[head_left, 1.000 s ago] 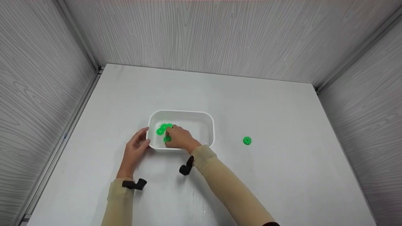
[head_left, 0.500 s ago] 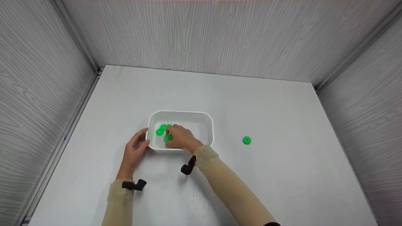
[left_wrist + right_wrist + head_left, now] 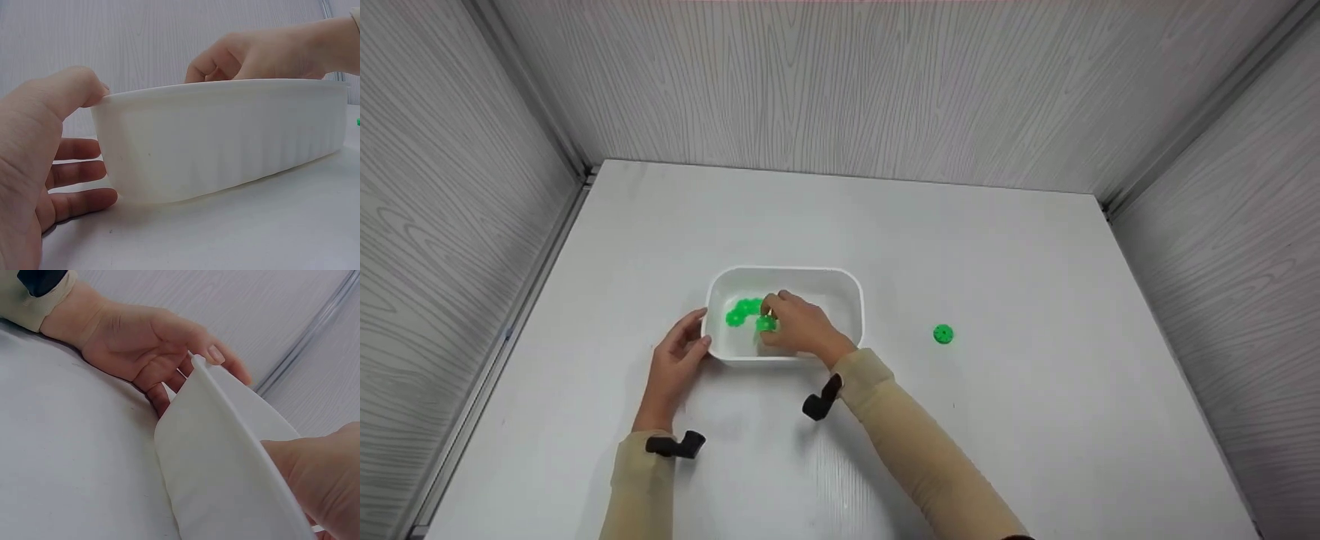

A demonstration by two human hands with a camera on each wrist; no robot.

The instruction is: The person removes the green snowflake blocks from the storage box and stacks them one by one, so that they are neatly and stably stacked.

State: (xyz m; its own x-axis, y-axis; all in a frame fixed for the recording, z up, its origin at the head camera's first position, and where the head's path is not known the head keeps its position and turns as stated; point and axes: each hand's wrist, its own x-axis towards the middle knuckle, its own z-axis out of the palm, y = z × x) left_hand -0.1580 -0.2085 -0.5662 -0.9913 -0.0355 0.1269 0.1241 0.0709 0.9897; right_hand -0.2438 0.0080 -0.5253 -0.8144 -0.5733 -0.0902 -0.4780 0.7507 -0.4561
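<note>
A white plastic basin (image 3: 787,361) sits on the table. My left hand (image 3: 671,367) holds its left end; in the left wrist view the thumb rests on the rim while the fingers lie against the outer wall. Inside, my right hand (image 3: 802,326) pinches a green snowflake building disc (image 3: 766,323) between thumb and fingers. Several more green discs (image 3: 744,309) lie in an overlapping row at the basin's left. The basin wall hides the right fingertips in both wrist views. Right of the basin, a single green notched disc (image 3: 943,334) lies flat.
The white tabletop (image 3: 1035,420) extends around the basin. Grey wood-grain panels (image 3: 840,90) stand along the back and both sides. A small dark wrist device (image 3: 821,397) sits at each cuff.
My right hand has risen slightly and shifted a little to the right relative to the basin, with the pinched green disc now apart from the row. The left hand stays on the basin.
</note>
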